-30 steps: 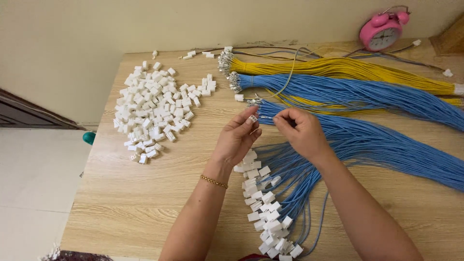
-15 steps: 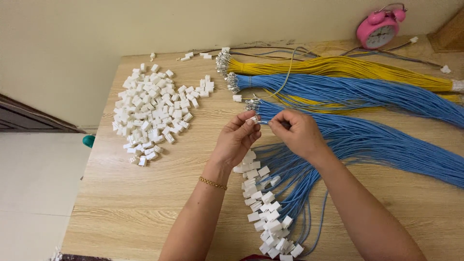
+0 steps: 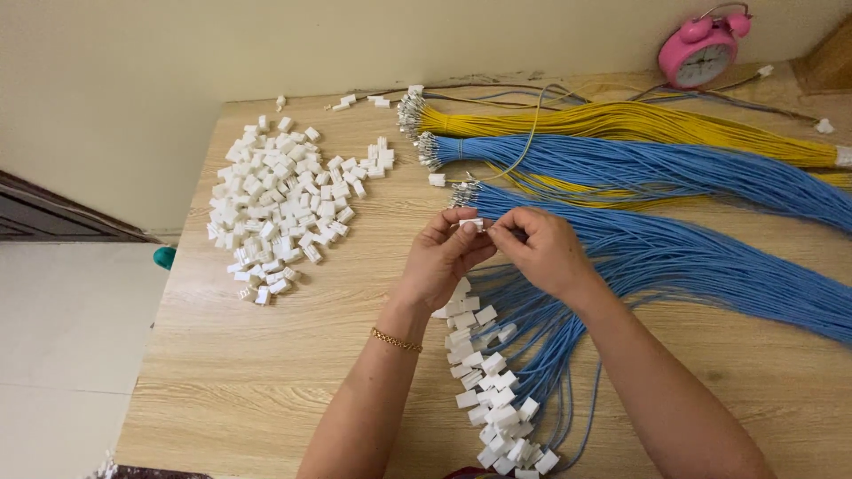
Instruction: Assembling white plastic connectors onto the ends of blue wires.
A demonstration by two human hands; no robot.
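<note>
Pale wood-grain table (image 3: 266,372) against cream wall (image 3: 133,80), tiled floor (image 3: 62,355).

**Where hands can go on the table**

Bare wood is showing in front of the pile of white plugs (image 3: 286,206), so a hand can slide there. Blue wires (image 3: 674,257) and yellow wires (image 3: 639,122) are covering the right side. A row of white plugs on wires (image 3: 497,390) is lying under the left hand (image 3: 441,262) and right hand (image 3: 541,250). A pink clock (image 3: 701,53) is sitting in the far corner.
</note>
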